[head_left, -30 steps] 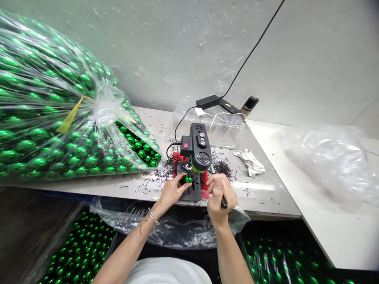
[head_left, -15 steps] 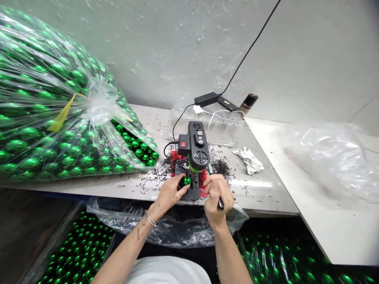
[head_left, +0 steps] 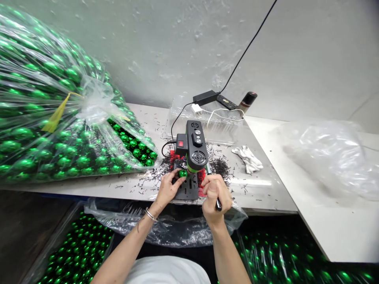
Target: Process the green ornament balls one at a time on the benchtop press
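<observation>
Thumb and fingers of my left hand (head_left: 169, 187) pinch a shiny green ball (head_left: 182, 173) beside the head of a small black bench press (head_left: 196, 144). The ball is just above the slotted black base plate (head_left: 187, 189) of the machine. My right hand (head_left: 216, 197) is wrapped round the black-ended lever (head_left: 218, 205) on the press's right side. A red switch shows on the box at the machine's left. The underside of the press head and its contact with the ball are hidden.
A clear bag of green balls (head_left: 59, 118) fills the left. Black shavings (head_left: 219, 167) lie around the press. White gloves (head_left: 248, 159), a clear plastic tray (head_left: 177, 118), a power adapter (head_left: 205, 97) and crumpled plastic (head_left: 331, 154) lie further out. More green balls (head_left: 79, 244) are below the table.
My left hand and the green ball have shifted slightly up and left, away from the front of the base plate. My right hand stays on the lever. The whole view has drifted a little.
</observation>
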The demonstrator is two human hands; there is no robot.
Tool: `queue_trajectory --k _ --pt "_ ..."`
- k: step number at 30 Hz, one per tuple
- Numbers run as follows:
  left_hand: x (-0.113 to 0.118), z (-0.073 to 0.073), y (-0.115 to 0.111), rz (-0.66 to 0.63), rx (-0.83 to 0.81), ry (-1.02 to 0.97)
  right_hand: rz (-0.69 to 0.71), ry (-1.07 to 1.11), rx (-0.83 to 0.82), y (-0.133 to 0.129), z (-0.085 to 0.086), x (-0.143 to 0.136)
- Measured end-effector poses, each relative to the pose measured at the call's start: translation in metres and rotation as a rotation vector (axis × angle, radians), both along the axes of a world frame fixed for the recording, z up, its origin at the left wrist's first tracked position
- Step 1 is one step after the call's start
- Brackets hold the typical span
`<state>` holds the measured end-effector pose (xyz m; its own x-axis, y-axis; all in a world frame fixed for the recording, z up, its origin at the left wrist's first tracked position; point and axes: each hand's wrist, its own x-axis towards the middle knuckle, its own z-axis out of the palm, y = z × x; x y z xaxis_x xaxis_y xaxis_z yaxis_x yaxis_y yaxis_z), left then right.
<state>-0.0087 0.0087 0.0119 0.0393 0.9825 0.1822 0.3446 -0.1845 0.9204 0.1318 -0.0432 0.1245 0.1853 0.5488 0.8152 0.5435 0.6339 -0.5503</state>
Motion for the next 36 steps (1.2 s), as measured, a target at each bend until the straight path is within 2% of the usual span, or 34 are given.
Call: queue_trajectory --k 3,7,10,16,20,24,27,30,36 --pt "-0.006 0.002 0.007 -0.018 -0.208 -0.282 0.004 -0.003 0.009 0.0 -0.001 0.0" --pt "-0.012 0.004 0.01 -0.027 -0.304 -0.333 0.011 0.0 0.031 0.001 -0.002 -0.001" --pt "-0.012 0.004 0.007 -0.048 -0.235 -0.234 0.01 0.002 0.032 0.001 -0.002 -0.001" --pt "-0.002 0.005 -0.008 -0.029 0.125 0.247 0.019 -0.013 0.017 0.0 -0.003 0.0" --pt "0.005 0.007 -0.021 -0.07 0.282 0.411 0.04 -0.002 0.017 0.0 -0.006 0.001" --pt "0.009 0.008 -0.026 -0.038 0.294 0.461 0.046 0.002 0.026 0.0 -0.006 0.001" --pt "0.01 0.006 -0.022 0.016 0.282 0.455 0.045 0.004 0.021 0.0 -0.005 0.0" --pt "0.01 0.002 -0.017 0.004 0.275 0.444 0.041 0.011 0.023 -0.001 -0.006 0.0" --pt "0.006 -0.002 -0.014 -0.043 0.288 0.421 0.056 -0.055 0.056 0.001 -0.029 0.005"
